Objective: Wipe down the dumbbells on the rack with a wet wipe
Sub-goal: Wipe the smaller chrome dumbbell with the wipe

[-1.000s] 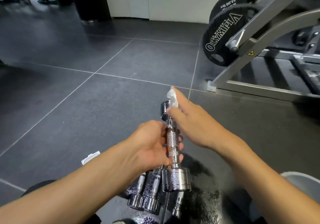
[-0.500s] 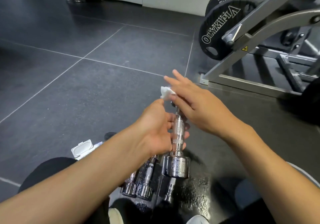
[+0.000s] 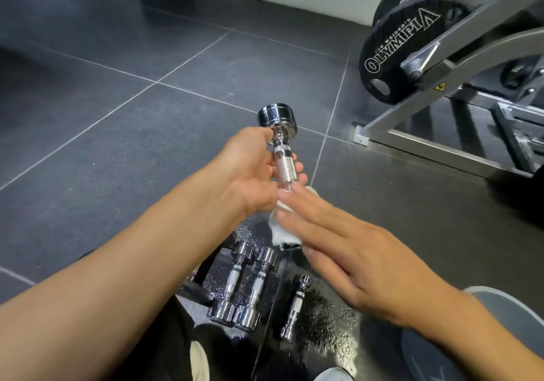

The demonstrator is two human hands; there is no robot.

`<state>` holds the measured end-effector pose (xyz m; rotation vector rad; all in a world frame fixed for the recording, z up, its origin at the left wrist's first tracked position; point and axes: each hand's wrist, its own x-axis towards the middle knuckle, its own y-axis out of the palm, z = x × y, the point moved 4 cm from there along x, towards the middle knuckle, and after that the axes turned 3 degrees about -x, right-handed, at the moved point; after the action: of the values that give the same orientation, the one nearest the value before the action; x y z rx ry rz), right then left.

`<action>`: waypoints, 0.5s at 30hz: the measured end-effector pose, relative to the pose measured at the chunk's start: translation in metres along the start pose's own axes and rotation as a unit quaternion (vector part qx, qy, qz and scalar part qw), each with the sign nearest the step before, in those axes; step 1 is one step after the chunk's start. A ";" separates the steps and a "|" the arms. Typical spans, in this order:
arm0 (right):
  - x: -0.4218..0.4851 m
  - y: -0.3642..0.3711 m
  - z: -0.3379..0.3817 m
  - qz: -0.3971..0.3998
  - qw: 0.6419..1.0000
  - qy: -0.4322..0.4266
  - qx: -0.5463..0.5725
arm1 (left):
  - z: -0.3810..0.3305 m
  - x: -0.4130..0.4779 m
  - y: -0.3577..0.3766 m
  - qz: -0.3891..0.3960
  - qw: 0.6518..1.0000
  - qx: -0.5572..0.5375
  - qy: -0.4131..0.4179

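My left hand (image 3: 250, 171) grips the knurled handle of a chrome dumbbell (image 3: 278, 118), held out over the floor with its far head pointing away. My right hand (image 3: 347, 248) lies flat with straight fingers over a white wet wipe (image 3: 281, 230), pressing it against the dumbbell's near head, which is mostly hidden under the wipe and hand. Below, three more chrome dumbbells lie side by side on the black glossy rack (image 3: 323, 321): two larger ones (image 3: 232, 286) (image 3: 256, 289) and a small one (image 3: 295, 307).
A grey machine frame (image 3: 441, 145) with a black Olympia weight plate (image 3: 403, 53) stands at the right. Dark tiled floor (image 3: 117, 100) stretches ahead and left. A grey round object (image 3: 471, 336) sits at the lower right, and my shoes show at the bottom edge.
My right hand moved the wipe from the dumbbell's far head down to its near head. The far head is now bare. The camera tilted down, hiding the wipe pack.
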<state>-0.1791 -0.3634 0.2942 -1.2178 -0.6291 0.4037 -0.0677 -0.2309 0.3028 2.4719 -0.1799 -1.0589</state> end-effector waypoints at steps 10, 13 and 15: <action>-0.023 -0.015 -0.020 -0.089 0.995 0.031 0.007 | -0.007 0.009 -0.008 0.005 0.998 -0.066 -0.020; -0.026 -0.021 -0.040 -0.148 0.978 0.142 0.041 | -0.007 0.012 -0.010 -0.003 0.996 -0.092 -0.020; -0.025 -0.024 -0.052 -0.193 0.928 0.259 0.188 | -0.004 0.012 -0.011 -0.003 0.996 -0.087 -0.026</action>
<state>-0.1660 -0.4236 0.3002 -0.7583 -0.2971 -0.1327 -0.0575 -0.2235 0.2925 2.2925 -0.0921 -1.0928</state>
